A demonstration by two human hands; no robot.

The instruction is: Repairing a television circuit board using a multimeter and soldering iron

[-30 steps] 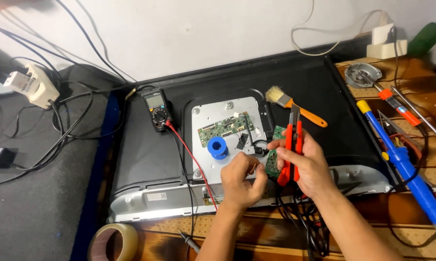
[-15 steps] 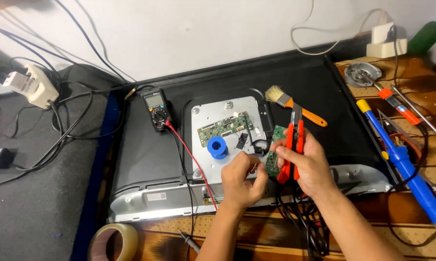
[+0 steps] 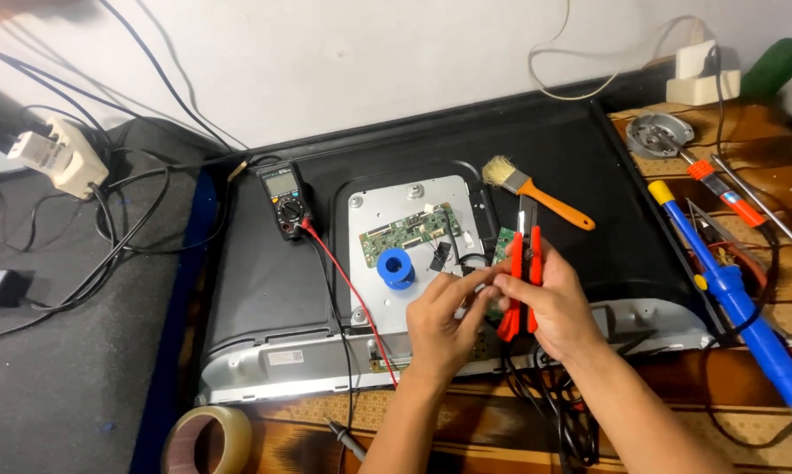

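A: Two bare hands meeting at lower centre of the frame, above the back of a flat black panel [image 3: 580, 167]. Right hand [image 3: 550, 303] wrapped around red-handled pliers [image 3: 526, 272], handles low in the palm, dark tip pointing toward the top of the frame.

B: And the left?

A: Left hand [image 3: 440, 320] with fingers curled, index and thumb pinched together right against the right hand's fingertips. Something tiny possibly between them; too small to make out. Just behind the fingers, a small green circuit board [image 3: 504, 244], partly hidden, seemingly held up with the pliers.

B: Around the hands?

A: Directly above and left, a grey metal plate [image 3: 387, 197] on the panel, carrying a longer green circuit board [image 3: 409, 233] and a blue spool [image 3: 397, 266]. Further left, a black multimeter [image 3: 284, 198], with a red lead [image 3: 348, 294] running down toward the bottom edge of the panel. Upper right of the hands, a paintbrush [image 3: 536, 193] with an orange handle, lying flat on the panel.

B: Far edges?

A: At right, a long blue tool [image 3: 730, 294] with a yellow cap, on a patterned brown surface. Lower left corner, a roll of tape [image 3: 207, 439]. Upper left, a white plug adapter [image 3: 58, 158] among black cables on grey cloth.
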